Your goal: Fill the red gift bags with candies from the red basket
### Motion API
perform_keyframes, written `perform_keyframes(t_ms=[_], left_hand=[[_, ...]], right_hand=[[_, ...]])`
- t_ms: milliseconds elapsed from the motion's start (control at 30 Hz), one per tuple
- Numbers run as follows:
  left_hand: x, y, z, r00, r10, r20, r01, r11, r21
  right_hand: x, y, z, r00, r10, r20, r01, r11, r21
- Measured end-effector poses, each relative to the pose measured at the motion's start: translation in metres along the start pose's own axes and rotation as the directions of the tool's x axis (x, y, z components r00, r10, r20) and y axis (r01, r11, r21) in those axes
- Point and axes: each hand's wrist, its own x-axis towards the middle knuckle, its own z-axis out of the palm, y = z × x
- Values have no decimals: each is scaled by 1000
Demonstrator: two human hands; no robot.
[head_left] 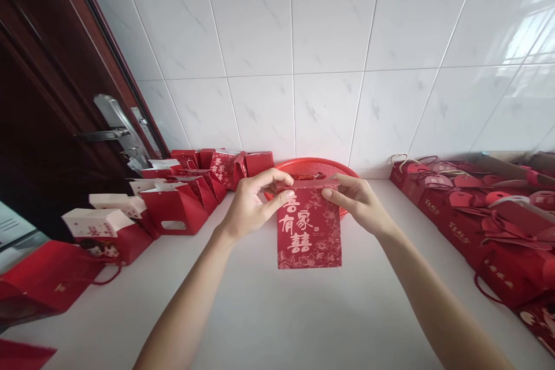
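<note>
A flat red paper bag (309, 231) with white characters and a floral pattern hangs upright above the white table, in the middle of the view. My left hand (260, 199) pinches its top left corner between thumb and fingers. At the top right corner, my right hand (355, 199) pinches the same edge. Behind the bag sits a red plastic basket (321, 166) against the wall; what lies in it is mostly hidden by the bag and hands.
Several red boxes (176, 208) and bags line the left of the white table (277, 324). Many red gift bags (459, 214) stand in rows on the right. A tiled wall (329, 115) closes the back, and a dark door (52, 69) with a metal handle stands at the left.
</note>
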Motion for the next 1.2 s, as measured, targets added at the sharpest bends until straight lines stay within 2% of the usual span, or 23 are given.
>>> perform_keyframes(t_ms=[167,300,400,533,733,900,1033,1067,1133,1200], left_hand=[[1,4,1,999,45,1,-45,998,49],[0,3,2,999,39,-30,-37,998,47],[0,4,3,1000,1,-3,-1,998,61],[1,5,3,999,-35,31,33,997,67],[-1,0,2,998,-50,-41,52,997,53],[-5,1,4,993,71,-91,-55,985,164],[-2,4,5,986,146,-80,-124,966,227],[-1,5,5,976,189,-110,-156,954,256],[-1,9,9,928,301,-220,-226,924,310],[-8,14,22,886,367,-285,-277,909,310]], right_hand=[[-1,-2,-3,998,3,64,1,998,-66],[-1,-1,-3,1000,18,-4,-19,991,-130],[0,2,-2,998,17,-55,-25,987,-157],[0,3,-2,997,-23,-72,11,985,-170],[0,-1,-2,998,-42,-36,36,989,-147],[0,-1,-7,999,-11,44,16,994,-105],[-1,-3,-16,998,-54,28,58,979,-197],[-2,-5,-20,997,-75,10,75,969,-235],[-3,-9,-28,991,-119,-55,96,947,-307],[-4,-14,-38,973,-163,-163,98,934,-344]])
